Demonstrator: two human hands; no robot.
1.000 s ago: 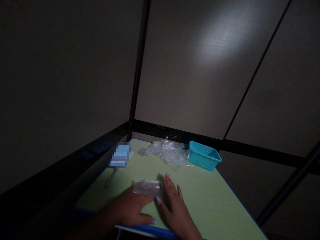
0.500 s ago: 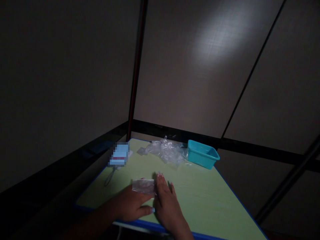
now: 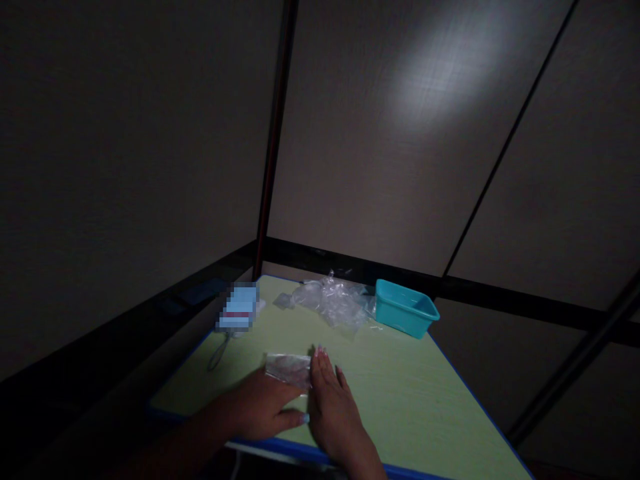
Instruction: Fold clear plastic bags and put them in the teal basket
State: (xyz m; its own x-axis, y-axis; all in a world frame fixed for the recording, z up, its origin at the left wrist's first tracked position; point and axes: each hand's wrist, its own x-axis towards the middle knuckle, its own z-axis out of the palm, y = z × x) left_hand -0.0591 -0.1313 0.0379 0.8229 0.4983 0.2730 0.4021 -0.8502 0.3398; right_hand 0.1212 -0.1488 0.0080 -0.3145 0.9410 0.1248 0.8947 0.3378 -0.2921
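Observation:
A small clear plastic bag [image 3: 289, 371] lies across the fingers of my left hand [image 3: 263, 407], low over the near part of the table. Those fingers are mostly hidden behind the film and seem to hold it; the thumb sticks out to the right below. My right hand [image 3: 333, 417] is stretched out beside it, back up, with its fingers extended. The inner side of that hand touches the bag's right end, and its thumb is hidden.
A crumpled heap of clear plastic bags [image 3: 333, 303] lies at the back of the pale green table [image 3: 415, 393]. To its right stands a turquoise basket [image 3: 403, 320]. A blurred-out light blue item [image 3: 239, 307] with a strap loop [image 3: 217, 353] is at the left edge.
The bag's left end is slightly higher and its film spreads a little wider over my left fingers. Both hands are almost where they were.

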